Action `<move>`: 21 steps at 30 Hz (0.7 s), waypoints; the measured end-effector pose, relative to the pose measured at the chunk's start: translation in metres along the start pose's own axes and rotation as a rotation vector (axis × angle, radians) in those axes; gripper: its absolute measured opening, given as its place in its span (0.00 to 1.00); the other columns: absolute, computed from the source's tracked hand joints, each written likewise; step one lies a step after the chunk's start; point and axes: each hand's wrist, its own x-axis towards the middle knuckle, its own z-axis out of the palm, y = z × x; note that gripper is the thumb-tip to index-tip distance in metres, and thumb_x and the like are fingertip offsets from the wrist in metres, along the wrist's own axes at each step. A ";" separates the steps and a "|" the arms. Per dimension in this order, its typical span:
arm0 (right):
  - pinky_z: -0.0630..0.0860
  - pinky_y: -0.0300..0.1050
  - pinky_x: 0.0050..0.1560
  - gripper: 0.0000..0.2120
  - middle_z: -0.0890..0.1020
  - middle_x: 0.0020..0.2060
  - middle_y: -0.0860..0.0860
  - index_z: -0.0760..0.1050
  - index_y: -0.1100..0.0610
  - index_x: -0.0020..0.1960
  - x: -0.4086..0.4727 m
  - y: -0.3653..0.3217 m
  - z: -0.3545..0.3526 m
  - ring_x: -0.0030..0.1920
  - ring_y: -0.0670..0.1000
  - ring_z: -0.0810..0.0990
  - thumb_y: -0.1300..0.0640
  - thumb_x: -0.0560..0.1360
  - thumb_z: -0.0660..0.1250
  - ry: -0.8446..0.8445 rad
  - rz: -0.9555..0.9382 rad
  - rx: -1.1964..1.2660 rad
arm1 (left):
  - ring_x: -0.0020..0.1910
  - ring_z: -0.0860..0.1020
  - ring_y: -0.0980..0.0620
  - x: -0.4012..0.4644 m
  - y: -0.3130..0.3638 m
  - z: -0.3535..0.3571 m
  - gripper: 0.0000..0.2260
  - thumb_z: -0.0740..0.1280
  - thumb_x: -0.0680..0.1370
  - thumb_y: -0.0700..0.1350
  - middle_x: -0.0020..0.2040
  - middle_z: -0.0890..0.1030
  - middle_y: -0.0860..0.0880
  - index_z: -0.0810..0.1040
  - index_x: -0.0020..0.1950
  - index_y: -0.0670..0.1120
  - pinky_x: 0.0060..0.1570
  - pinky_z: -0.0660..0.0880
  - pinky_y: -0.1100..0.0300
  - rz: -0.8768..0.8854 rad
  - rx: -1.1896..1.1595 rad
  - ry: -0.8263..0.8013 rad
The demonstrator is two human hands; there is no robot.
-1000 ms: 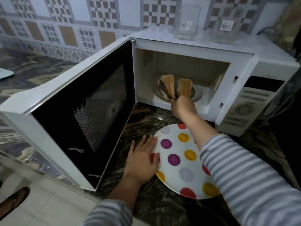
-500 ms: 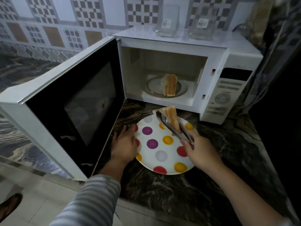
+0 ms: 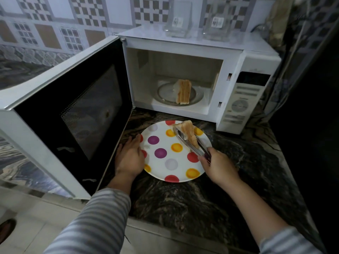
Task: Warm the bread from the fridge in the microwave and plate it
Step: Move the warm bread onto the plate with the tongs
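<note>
Two hands work at a polka-dot plate (image 3: pixel 161 163) beside the open microwave door (image 3: pixel 73 114). Left hand (image 3: pixel 130 157) lies flat against its rim; right hand (image 3: pixel 219 166) squeezes tongs (image 3: pixel 190 143) pinching browned bread (image 3: pixel 190 133) over the plate's far edge. More bread slices (image 3: pixel 183 91) stand inside the microwave (image 3: pixel 238 99).

— Can you read anything here?

— Not really. Each of the two clear glass containers on top of the microwave (image 3: pixel 183 83) carries a white sticker: the left sticker (image 3: pixel 177 21) and the right sticker (image 3: pixel 218 22) both show dark barcode-like bars, too small to read.

— And the microwave's control panel (image 3: pixel 244 101)?

— It has rows of pale buttons and a round dial, but any lettering on them is blurred.
</note>
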 end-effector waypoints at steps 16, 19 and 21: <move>0.70 0.44 0.37 0.23 0.80 0.43 0.51 0.75 0.56 0.55 0.023 -0.036 -0.061 0.43 0.53 0.79 0.38 0.72 0.67 0.137 0.016 0.262 | 0.75 0.58 0.52 -0.003 0.000 0.002 0.25 0.57 0.79 0.45 0.75 0.64 0.51 0.58 0.77 0.49 0.74 0.51 0.54 -0.018 -0.019 0.004; 0.70 0.44 0.41 0.28 0.79 0.52 0.55 0.72 0.61 0.61 0.063 -0.055 -0.067 0.50 0.57 0.78 0.38 0.74 0.64 0.155 0.109 0.203 | 0.75 0.59 0.53 -0.002 0.000 0.002 0.25 0.57 0.79 0.45 0.75 0.64 0.51 0.59 0.77 0.49 0.74 0.51 0.54 -0.018 -0.023 0.014; 0.72 0.46 0.41 0.28 0.79 0.48 0.57 0.73 0.63 0.58 0.090 -0.064 -0.067 0.47 0.57 0.78 0.38 0.75 0.63 0.121 0.160 0.184 | 0.74 0.60 0.53 0.000 0.000 0.003 0.24 0.56 0.79 0.45 0.75 0.65 0.51 0.60 0.76 0.49 0.74 0.52 0.54 -0.016 -0.032 0.018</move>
